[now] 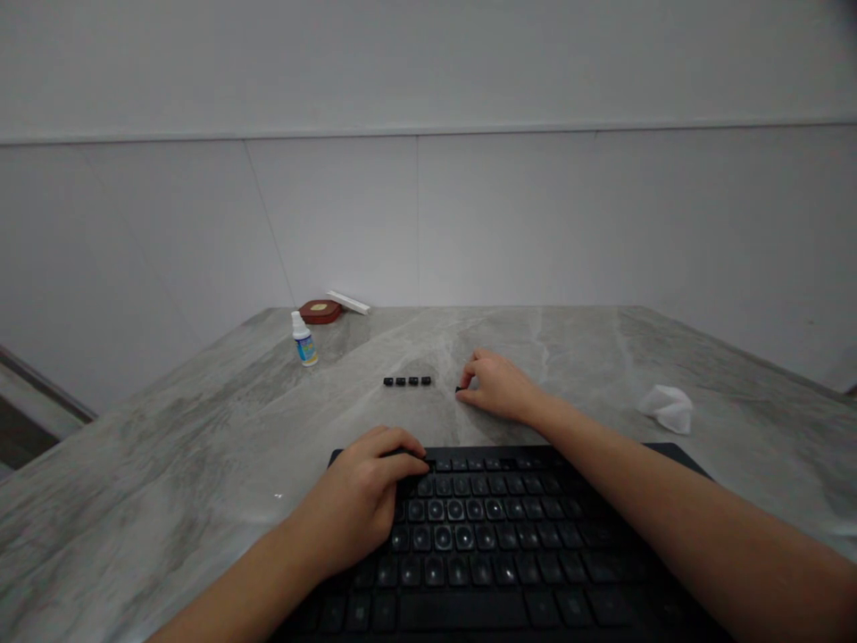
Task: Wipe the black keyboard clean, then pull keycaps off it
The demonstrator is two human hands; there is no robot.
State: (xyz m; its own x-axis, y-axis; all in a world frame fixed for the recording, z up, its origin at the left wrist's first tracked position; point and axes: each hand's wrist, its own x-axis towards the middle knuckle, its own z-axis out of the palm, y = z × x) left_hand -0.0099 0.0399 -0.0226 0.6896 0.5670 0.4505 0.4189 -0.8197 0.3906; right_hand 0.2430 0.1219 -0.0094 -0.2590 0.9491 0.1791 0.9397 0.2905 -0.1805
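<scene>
A black keyboard point(461, 612) lies in front of me, its keys shiny with light spots. My left hand point(365, 491) is at its upper left corner, thumb and index finger drawn together at the left end of the top key row. Whether a key is between those fingertips is hidden. Beyond the keyboard, my right hand point(499, 384) is closed in a pinch on a small black keycap point(459, 389), at or just above the tabletop. Left of that hand, several black keycaps point(407, 381) stand in a short row on the table.
A white spray bottle point(304, 341) with a blue and yellow label stands at the back left. Behind it are a reddish-brown case point(320, 311) and a white strip point(349, 302). Crumpled white tissue point(668, 409) lies at right on the grey marbled table point(201, 446), which meets a pale wall.
</scene>
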